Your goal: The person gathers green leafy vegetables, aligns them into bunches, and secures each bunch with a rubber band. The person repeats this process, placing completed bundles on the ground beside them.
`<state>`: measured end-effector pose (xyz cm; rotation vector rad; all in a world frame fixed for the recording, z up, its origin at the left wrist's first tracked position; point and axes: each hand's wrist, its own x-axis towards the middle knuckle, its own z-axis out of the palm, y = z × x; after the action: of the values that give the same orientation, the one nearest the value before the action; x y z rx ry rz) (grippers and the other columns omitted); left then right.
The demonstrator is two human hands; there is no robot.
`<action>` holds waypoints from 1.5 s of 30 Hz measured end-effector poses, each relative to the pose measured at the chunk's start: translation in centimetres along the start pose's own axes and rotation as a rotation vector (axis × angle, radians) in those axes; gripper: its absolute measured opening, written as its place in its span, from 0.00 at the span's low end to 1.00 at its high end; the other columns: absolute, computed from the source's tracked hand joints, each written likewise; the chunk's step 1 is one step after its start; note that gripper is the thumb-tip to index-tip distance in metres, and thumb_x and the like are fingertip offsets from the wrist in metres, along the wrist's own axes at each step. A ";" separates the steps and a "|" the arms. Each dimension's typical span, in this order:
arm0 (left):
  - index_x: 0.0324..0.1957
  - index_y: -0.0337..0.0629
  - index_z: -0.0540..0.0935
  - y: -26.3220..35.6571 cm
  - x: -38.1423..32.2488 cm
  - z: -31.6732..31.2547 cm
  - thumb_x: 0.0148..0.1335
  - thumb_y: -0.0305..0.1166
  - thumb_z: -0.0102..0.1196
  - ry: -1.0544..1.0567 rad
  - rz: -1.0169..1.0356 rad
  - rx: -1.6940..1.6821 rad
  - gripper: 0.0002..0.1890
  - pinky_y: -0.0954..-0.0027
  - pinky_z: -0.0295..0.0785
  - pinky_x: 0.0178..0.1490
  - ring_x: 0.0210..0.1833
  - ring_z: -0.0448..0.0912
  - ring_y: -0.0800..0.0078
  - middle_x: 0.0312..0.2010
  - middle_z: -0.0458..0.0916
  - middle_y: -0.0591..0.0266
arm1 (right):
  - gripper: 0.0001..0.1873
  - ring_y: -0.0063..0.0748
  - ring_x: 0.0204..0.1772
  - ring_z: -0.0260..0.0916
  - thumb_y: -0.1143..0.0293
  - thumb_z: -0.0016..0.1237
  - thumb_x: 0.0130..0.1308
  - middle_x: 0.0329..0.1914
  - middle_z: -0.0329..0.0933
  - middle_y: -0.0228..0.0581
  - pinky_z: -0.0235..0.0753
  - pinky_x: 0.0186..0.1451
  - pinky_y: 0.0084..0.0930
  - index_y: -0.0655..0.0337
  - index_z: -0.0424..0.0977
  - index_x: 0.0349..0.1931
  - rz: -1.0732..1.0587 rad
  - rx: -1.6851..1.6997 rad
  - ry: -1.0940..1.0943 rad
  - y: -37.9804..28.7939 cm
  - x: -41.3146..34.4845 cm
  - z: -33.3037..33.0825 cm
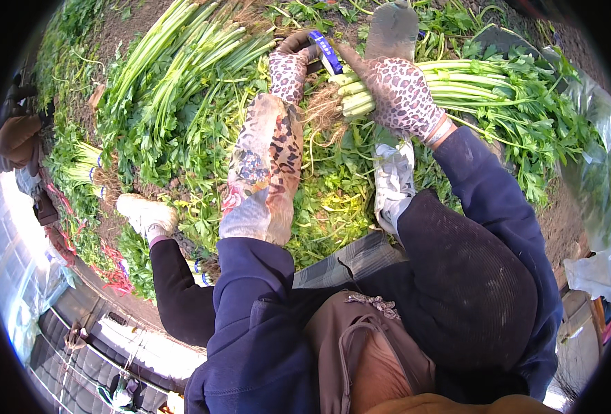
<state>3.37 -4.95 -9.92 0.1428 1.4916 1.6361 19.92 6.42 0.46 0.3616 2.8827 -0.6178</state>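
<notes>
My right hand (401,93), in a leopard-print glove, is closed around the root end of a celery bunch (466,85); its leaves spread to the right. Brown roots (326,108) hang from the cut-side end. My left hand (292,64), gloved alike and with a patterned sleeve cover, holds a blue printed tape band (326,52) just above the stalk bases. The band's far end is close to the stalks; whether it wraps them cannot be told. A flat grey sole-like piece (392,31) lies beyond my right hand.
Loose celery stalks (181,62) lie in a pile at upper left. Banded bunches (90,163) are beside my left shoe (147,213). My right shoe (393,176) stands among trimmed leaves (331,207). Red ties (114,269) lie at lower left, plastic sheeting (595,150) at right. Another person (20,139) is at far left.
</notes>
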 end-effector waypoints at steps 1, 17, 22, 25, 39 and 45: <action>0.52 0.39 0.82 -0.3 0.1 0.0 0.62 0.20 0.60 -0.012 -0.008 -0.015 0.15 0.67 0.85 0.43 0.42 0.84 0.70 0.44 0.84 0.58 | 0.54 0.48 0.38 0.81 0.76 0.63 0.44 0.34 0.80 0.47 0.78 0.44 0.43 0.49 0.52 0.75 -0.024 0.003 0.038 0.1 -0.1 0.2; 0.57 0.37 0.78 -2.9 0.0 0.0 0.65 0.18 0.52 -0.137 -0.062 0.132 0.18 0.67 0.82 0.52 0.48 0.83 0.69 0.48 0.83 0.57 | 0.38 0.46 0.44 0.79 0.71 0.67 0.42 0.39 0.80 0.42 0.78 0.45 0.39 0.54 0.72 0.59 -0.189 0.032 0.195 1.2 -0.6 1.6; 0.63 0.38 0.72 -5.7 -3.1 1.6 0.64 0.25 0.56 -0.113 0.206 0.231 0.24 0.66 0.80 0.54 0.53 0.80 0.63 0.55 0.78 0.50 | 0.35 0.44 0.45 0.80 0.71 0.67 0.44 0.40 0.80 0.42 0.78 0.45 0.39 0.57 0.72 0.57 -0.145 0.038 0.164 1.5 -0.7 1.4; 0.62 0.38 0.71 -10.0 -4.9 0.7 0.68 0.29 0.50 -0.377 0.147 -0.444 0.21 0.62 0.83 0.50 0.50 0.81 0.64 0.53 0.78 0.52 | 0.34 0.44 0.46 0.80 0.70 0.67 0.44 0.40 0.80 0.42 0.78 0.46 0.38 0.57 0.72 0.57 -0.197 0.016 0.206 1.1 -0.5 1.2; 0.37 0.44 0.86 7.5 -17.5 6.8 0.53 0.34 0.68 -0.570 0.742 0.739 0.10 0.57 0.74 0.47 0.38 0.82 0.61 0.30 0.84 0.60 | 0.29 0.47 0.49 0.80 0.63 0.63 0.51 0.44 0.81 0.44 0.77 0.49 0.41 0.59 0.74 0.55 -0.121 -0.024 0.147 0.8 -0.4 1.6; 0.47 0.42 0.82 11.8 -3.6 4.5 0.60 0.42 0.59 -0.357 0.630 0.951 0.17 0.62 0.76 0.48 0.42 0.82 0.64 0.39 0.83 0.59 | 0.25 0.41 0.42 0.80 0.61 0.69 0.45 0.35 0.79 0.40 0.79 0.44 0.36 0.59 0.77 0.44 -0.154 -0.007 0.093 0.4 -0.6 1.0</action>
<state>2.16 -2.56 2.90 1.4634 1.9117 1.0866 20.69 6.28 -0.50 0.1723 3.0219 -0.6315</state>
